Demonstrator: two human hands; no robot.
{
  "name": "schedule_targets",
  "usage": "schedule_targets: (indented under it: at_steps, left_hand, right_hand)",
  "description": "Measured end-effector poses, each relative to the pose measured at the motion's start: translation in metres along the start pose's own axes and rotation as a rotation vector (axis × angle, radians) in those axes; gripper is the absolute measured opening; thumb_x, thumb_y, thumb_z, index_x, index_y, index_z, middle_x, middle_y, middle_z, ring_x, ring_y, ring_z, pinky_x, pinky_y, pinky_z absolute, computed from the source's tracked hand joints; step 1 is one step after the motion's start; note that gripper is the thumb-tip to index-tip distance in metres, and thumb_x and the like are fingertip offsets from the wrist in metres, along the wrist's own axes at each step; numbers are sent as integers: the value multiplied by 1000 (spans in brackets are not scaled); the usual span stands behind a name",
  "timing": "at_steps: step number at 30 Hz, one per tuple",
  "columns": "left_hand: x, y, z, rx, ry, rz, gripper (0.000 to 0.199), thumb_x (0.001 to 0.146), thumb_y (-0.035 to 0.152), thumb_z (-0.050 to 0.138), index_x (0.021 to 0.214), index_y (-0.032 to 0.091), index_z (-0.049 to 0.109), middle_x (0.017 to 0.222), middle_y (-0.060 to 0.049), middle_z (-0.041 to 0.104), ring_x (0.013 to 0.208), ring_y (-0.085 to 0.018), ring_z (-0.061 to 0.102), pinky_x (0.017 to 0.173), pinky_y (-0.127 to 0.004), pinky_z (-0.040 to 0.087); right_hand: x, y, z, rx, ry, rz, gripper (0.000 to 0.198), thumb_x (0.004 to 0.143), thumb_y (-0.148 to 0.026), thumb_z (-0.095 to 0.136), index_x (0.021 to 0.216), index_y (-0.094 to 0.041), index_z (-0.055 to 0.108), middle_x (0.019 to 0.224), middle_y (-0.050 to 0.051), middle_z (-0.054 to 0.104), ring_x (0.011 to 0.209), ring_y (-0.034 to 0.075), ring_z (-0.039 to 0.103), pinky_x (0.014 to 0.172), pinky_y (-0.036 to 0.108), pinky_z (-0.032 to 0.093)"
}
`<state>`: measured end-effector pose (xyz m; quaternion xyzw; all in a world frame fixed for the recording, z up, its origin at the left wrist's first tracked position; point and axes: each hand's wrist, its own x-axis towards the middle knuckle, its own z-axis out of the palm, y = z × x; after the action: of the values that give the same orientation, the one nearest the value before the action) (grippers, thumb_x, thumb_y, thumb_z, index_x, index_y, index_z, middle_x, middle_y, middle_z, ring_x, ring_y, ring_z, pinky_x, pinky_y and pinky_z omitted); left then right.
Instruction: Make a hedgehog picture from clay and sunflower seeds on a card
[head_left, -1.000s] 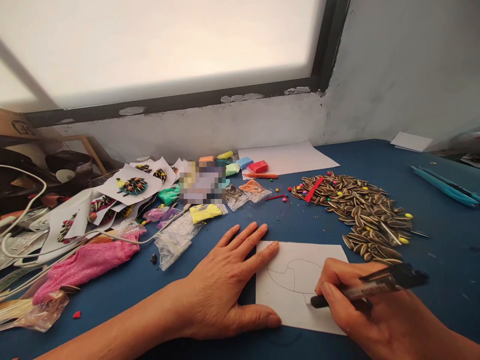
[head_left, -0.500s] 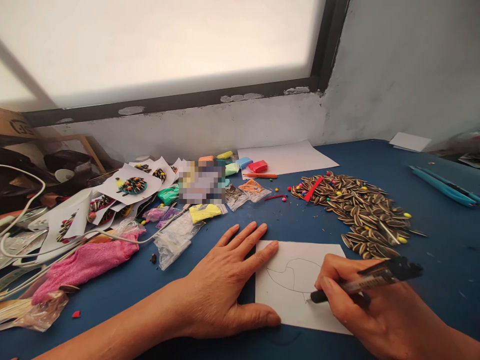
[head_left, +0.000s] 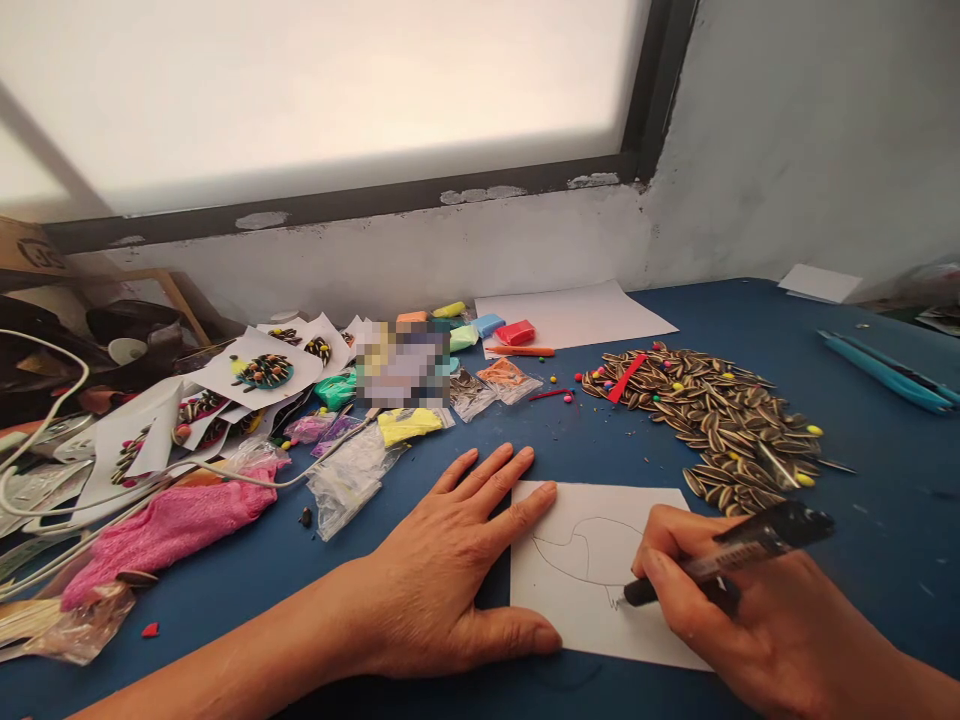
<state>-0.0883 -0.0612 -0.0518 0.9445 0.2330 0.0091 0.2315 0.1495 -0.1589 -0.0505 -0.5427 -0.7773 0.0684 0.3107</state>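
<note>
A white sheet of paper (head_left: 570,610) lies on the blue table (head_left: 300,610) in front of me. Thin dark lines on it form a rounded outline with a curved line inside and a small zigzag below. My left hand (head_left: 450,580) rests flat with fingers spread, thumb and index finger on the paper's left edge. In my right hand (head_left: 750,620) is a black pen (head_left: 750,545), gripped between thumb and fingers. Its tip touches the paper at the zigzag, and the hand hides the paper's right side.
Sunflower seeds (head_left: 720,410) with coloured balls are heaped at the right. Bags of coloured clay (head_left: 409,425), a pink cloth (head_left: 172,520), a white cable (head_left: 292,482) and seed-decorated cards (head_left: 217,370) crowd the left. A larger white sheet (head_left: 585,310) lies behind; a blue pen-like tool (head_left: 885,372) lies far right.
The pen tip has shifted slightly right, and the zigzag line under the outline has gained strokes. My left hand and the paper have stayed in place.
</note>
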Motion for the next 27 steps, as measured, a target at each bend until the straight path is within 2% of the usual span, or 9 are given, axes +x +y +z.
schedule_targets:
  at_steps: [14,23,27]
  left_hand:
    - [-1,0,-1,3,-23,-6,95,88,74,57,163,29,19,169,-7,1,156,-36,4,126,-58,4]
    - [-2,2,-2,-31,0,-52,94,88,72,59,161,25,26,169,-9,-1,155,-39,2,125,-62,7]
    - [-3,2,-2,-39,51,-69,87,92,53,62,163,25,20,169,-7,-3,156,-37,-1,125,-63,7]
  right_hand:
    - [-1,3,2,-21,-3,18,31,94,-14,44,64,-24,46,50,-8,49,42,7,48,42,18,37]
    - [1,3,-8,-33,117,-14,33,96,-17,44,65,-24,50,51,-8,51,42,7,49,42,17,38]
    - [4,6,-14,-50,140,-1,34,98,-20,42,65,-25,50,51,-7,50,43,8,50,43,17,40]
